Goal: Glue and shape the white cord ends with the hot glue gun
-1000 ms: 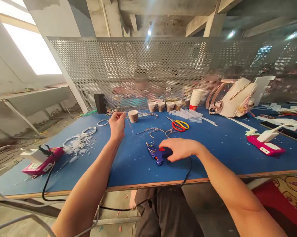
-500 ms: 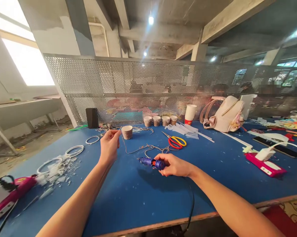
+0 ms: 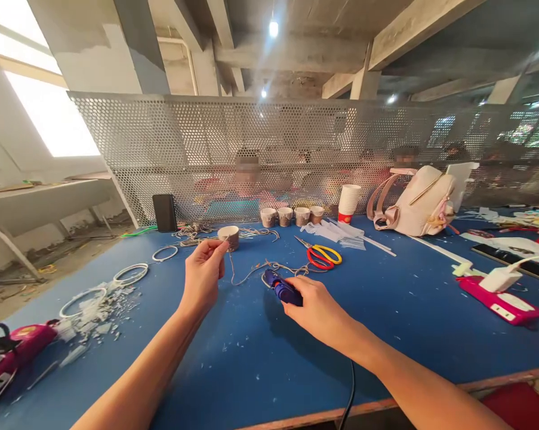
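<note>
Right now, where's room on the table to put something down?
Nearly bare: between the forearms, and between the scissors and right-side power strip. Crowded: along the mesh panel, with cups and string; left, with scraps and rings.

Deep blue on the glue gun (image 3: 283, 290), blue again across the table (image 3: 233, 358)! Scissors (image 3: 312, 248) flash one red handle, one yellow; string (image 3: 265, 263) in tan; paper cups (image 3: 350, 202) white over red; power strip (image 3: 497, 300) hot pink; bag (image 3: 424, 200) pale pink; screen (image 3: 296, 131) grey, dotted all over!
</note>
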### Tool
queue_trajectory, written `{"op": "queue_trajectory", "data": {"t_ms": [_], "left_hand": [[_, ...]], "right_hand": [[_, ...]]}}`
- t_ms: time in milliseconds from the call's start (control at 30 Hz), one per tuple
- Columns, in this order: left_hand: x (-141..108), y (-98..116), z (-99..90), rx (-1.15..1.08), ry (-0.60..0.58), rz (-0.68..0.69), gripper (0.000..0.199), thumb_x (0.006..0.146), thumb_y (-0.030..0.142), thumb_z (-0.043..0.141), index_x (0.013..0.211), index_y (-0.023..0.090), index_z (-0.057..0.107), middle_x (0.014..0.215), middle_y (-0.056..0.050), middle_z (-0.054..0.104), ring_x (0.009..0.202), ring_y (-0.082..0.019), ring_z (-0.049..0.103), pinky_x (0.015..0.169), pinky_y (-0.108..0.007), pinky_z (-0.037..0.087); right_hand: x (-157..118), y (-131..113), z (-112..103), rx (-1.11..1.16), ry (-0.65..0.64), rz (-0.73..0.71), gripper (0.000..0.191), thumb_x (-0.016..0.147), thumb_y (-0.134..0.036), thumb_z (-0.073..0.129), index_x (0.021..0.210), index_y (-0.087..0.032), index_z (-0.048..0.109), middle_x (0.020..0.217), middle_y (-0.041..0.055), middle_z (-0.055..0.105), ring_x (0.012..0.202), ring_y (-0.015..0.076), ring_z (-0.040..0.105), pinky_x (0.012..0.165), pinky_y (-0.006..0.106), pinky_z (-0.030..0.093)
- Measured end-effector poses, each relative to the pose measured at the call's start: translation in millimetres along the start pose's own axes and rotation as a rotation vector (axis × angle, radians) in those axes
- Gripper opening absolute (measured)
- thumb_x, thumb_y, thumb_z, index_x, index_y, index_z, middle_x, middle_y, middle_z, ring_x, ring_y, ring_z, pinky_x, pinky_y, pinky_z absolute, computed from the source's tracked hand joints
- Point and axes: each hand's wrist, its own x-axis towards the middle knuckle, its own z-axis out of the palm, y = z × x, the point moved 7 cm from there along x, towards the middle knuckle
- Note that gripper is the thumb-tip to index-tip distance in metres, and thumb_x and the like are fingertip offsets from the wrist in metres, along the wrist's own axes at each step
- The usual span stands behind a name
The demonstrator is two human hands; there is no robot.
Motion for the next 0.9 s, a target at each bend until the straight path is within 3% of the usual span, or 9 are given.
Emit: {"op": "queue_trajectory", "data": {"t_ms": [467, 700, 900], "left_hand": [[-8, -3, 6.2, 0.024, -0.03, -0.037, 0.017, 0.069, 0.028, 0.07, 0.064, 0.017, 0.057, 0.043, 0.01, 0.032, 0.038, -0.004, 0.026, 0.036, -0.017, 0.02], [-8, -4, 5.1, 0.066, -0.049, -0.019, 0.02, 0.07, 0.032, 0.069, 0.066, 0.019, 0.055, 0.043, 0.01, 0.031, 0.038, -0.005, 0.026, 0.037, -0.018, 0.02], [-9, -1, 5.5, 0.074, -0.043, -0.008, 0.021, 0.068, 0.034, 0.069, 0.064, 0.019, 0.054, 0.043, 0.011, 0.031, 0.036, -0.005, 0.026, 0.036, -0.019, 0.019]], "right_hand": [[3, -5, -5, 0.169, 0.018, -0.005, 0.008, 0.073, -0.017, 0.055, 0.077, -0.018, 0.061, 0.076, 0.0042, 0.064, 0.065, 0.0155, 0.053, 0.06, 0.025, 0.039], [1, -10, -8, 0.275, -0.074, 0.113, 0.006, 0.071, -0.021, 0.055, 0.065, -0.019, 0.055, 0.057, -0.0032, 0.052, 0.049, 0.0097, 0.035, 0.047, 0.022, 0.03], [4, -6, -10, 0.392, -0.084, 0.146, 0.007, 0.072, -0.022, 0.057, 0.066, -0.018, 0.055, 0.053, -0.0052, 0.047, 0.047, 0.0082, 0.036, 0.045, 0.021, 0.03]]}}
